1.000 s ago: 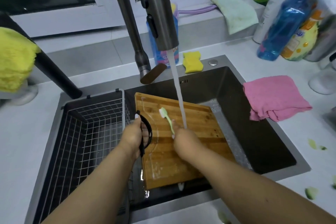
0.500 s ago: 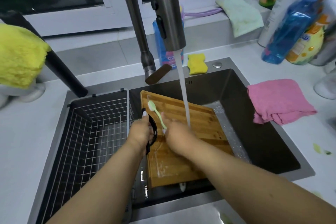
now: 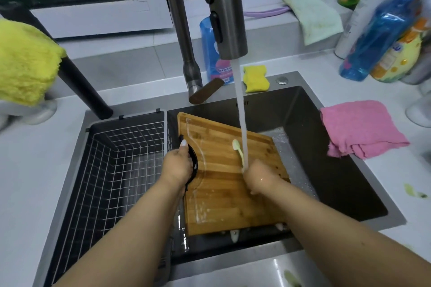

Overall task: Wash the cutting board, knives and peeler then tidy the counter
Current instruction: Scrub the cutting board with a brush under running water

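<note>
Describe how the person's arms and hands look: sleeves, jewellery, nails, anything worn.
Both forearms are bare up to the frame edge: no sleeves, no gloves, no watch or bracelet in view. The left hand shows a long, pale, glossy thumbnail. The right hand is wet and shiny. No rings can be seen.

Pink cloth (image 3: 360, 128) R of sink, yellow sponge (image 3: 255, 75) behind it, wire basket (image 3: 121, 158) in L basin

Around the sink (image 3: 394, 216), the white counter (image 3: 35, 170) carries a pink cloth (image 3: 359, 128), yellow sponge (image 3: 255, 74), bottles (image 3: 377, 37) and green peel scraps (image 3: 412, 191).
</note>
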A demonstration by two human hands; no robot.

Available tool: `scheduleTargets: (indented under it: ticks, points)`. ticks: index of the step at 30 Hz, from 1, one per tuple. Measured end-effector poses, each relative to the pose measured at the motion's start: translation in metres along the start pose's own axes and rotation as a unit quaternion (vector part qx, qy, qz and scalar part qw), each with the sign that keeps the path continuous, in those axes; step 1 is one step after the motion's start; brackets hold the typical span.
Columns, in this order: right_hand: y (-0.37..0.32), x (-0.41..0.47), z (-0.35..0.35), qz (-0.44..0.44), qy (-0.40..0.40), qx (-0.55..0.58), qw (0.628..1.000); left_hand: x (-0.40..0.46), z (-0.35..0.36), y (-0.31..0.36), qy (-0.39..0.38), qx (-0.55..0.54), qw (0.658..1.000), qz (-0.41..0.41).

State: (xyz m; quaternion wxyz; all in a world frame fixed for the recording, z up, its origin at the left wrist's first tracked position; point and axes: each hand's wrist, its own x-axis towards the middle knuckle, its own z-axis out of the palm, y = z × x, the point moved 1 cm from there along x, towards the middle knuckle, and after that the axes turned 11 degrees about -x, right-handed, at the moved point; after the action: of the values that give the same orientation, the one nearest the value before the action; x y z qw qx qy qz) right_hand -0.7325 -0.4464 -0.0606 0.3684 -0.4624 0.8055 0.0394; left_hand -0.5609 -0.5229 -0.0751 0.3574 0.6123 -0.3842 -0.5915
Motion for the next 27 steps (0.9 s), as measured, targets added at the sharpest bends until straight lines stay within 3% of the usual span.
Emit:
scheduleTargets:
  ticks: [3,8,13,17,22,27]
  points:
    - [0.0,-0.017,0.007,-0.069,-0.034,0.016,0.997,0.0,0.0,0.002,0.009,-0.015,1.0,-0.015]
    - [0.026,-0.007,-0.028,-0.012,0.036,-0.054,0.998,-0.005,-0.006,0.0,-0.042,-0.077,0.995,-0.054]
    - [0.014,-0.039,-0.084,-0.063,0.113,0.135,0.982,-0.008,-0.015,-0.003,-0.074,-0.094,0.991,-0.066]
    - [-0.005,-0.074,-0.123,-0.113,0.093,0.256,0.955,-0.012,-0.02,-0.001,-0.072,-0.119,0.987,-0.084]
    - [-0.028,-0.114,-0.165,-0.191,0.124,0.219,0.949,-0.024,-0.023,0.006,-0.112,-0.151,0.976,-0.112]
    - [-0.041,-0.101,-0.161,-0.142,0.074,0.212,0.964,-0.028,-0.025,0.007,-0.093,-0.176,0.973,-0.12]
